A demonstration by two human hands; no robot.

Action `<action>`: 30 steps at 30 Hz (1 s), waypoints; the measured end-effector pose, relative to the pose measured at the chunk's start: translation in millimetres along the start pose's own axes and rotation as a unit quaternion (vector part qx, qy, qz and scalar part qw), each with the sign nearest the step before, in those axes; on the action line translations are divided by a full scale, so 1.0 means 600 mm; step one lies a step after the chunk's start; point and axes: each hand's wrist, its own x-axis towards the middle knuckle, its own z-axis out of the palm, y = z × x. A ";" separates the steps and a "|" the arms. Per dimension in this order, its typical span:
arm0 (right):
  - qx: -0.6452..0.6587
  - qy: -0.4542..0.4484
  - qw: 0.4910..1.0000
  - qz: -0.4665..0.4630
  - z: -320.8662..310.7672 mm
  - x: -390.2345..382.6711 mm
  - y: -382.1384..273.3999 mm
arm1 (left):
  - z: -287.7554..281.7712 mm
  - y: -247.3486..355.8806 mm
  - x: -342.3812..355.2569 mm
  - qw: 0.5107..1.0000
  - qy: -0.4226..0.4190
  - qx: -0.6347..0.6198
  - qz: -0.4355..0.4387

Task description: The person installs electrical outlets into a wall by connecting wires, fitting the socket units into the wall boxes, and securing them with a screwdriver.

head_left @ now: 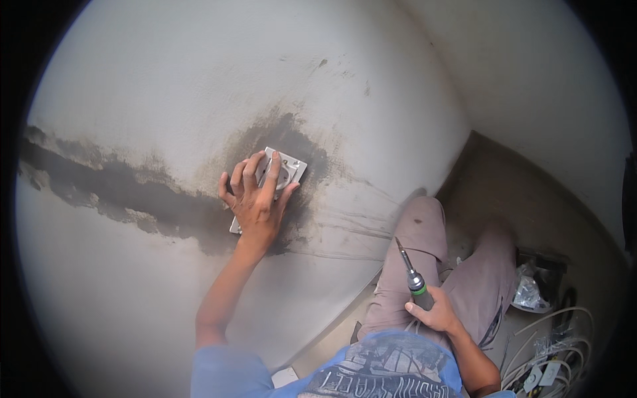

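Against the wall, my left hand (257,211) is closed over a white wall socket (293,166), its fingers and thumb pressing on the face and edges. The socket sits tilted in a dark grey patch of plaster. Part of its middle is hidden under the fingers, while one lower corner shows beside the wrist. Above my lap, my right hand (434,310) grips a screwdriver (415,278) with a grey and green handle. Its metal shaft points up and away from me, apart from the socket.
A dark plaster strip (152,202) runs left along the white wall (186,79). My bent legs (415,245) are close to the wall. At the lower right lie looped pale cables (577,345) and a dark container with a clear plastic bag (529,292).
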 end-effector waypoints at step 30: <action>-0.152 0.072 0.979 -0.119 -0.037 -0.059 -0.107 | -0.067 0.338 -0.148 0.235 -0.090 -0.885 -0.393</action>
